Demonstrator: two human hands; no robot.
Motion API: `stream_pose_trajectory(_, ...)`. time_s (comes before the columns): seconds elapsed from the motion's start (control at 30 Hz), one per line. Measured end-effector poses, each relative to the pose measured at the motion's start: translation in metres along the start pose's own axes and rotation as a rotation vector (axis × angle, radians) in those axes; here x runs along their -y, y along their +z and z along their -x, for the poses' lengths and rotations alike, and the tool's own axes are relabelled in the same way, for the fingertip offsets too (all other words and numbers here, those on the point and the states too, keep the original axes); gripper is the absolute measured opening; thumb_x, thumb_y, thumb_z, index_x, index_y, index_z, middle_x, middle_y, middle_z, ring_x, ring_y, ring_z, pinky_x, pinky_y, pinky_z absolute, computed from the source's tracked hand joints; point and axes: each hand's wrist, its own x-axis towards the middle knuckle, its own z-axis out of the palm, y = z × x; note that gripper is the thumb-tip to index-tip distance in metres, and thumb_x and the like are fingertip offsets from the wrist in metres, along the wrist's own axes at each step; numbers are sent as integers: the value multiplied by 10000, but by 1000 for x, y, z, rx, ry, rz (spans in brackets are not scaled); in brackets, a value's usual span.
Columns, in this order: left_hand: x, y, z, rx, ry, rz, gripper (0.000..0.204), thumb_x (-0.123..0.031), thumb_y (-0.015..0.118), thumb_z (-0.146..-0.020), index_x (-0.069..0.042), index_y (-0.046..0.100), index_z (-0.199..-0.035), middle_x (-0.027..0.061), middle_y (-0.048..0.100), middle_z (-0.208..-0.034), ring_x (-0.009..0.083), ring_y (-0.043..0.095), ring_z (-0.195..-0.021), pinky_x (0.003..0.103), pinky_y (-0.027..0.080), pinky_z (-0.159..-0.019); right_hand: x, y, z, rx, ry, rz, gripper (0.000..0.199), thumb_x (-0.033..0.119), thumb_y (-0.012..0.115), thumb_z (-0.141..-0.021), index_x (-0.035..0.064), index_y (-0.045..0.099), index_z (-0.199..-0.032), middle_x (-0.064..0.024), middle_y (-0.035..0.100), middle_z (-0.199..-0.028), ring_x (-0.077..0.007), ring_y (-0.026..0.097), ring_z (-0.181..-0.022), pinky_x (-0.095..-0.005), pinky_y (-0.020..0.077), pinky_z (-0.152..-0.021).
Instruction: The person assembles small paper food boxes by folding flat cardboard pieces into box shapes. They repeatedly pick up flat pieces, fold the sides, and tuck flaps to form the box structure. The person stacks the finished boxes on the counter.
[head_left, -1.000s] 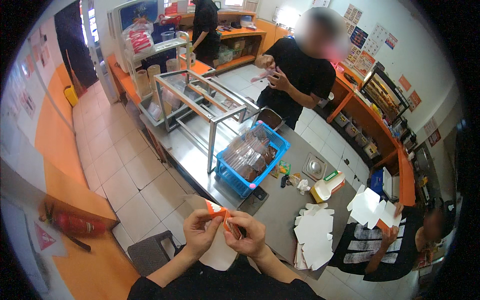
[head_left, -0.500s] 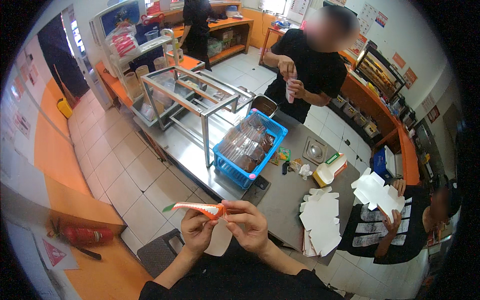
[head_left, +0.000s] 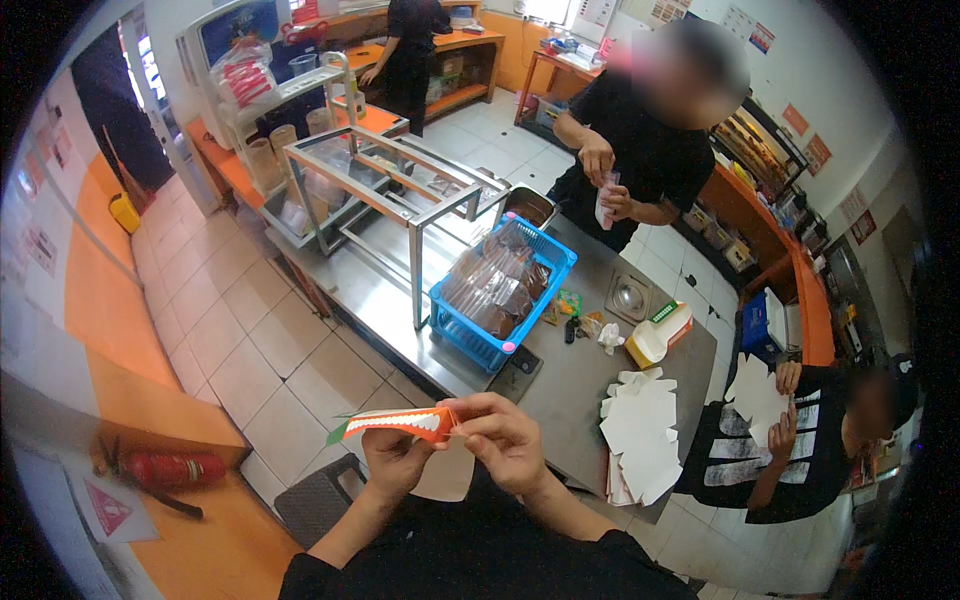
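Between my hands, in front of my chest, is a partly folded cardboard food box [head_left: 398,424], orange, white and green outside, with a pale panel hanging below. My left hand [head_left: 396,462] pinches it from beneath, near the middle. At its right end the fingers of my right hand [head_left: 497,440] close on an orange corner flap; my fingers hide part of the fold. On the steel table to the right lies a stack of flat white box blanks [head_left: 641,435]. Beyond it stands a folded yellow, white and green box [head_left: 660,338].
A blue basket [head_left: 470,338] of plastic-wrapped brown items stands on the table beside a metal rack [head_left: 416,270]. A co-worker [head_left: 650,130] across the table handles a small packet. Another co-worker [head_left: 775,445] at right holds a white blank. A dark stool [head_left: 318,503] is near my left.
My right hand's fingers have shifted on the box corner. The far co-worker has moved slightly right. The right-hand co-worker has lowered and turned the blank.
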Motion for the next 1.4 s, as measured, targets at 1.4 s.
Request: stream_pose_trajectory(1.4,-24,-38,-39,296,237,-741,218,-38,783,-801,-119,764,-1003,56,693,-933,266,579,-913,378,440,-852,-47,-36,23,233,211,623,289,182,681,-933,105,711,-1210,-165,742,-979,-313,739,-821,-378,566,-683)
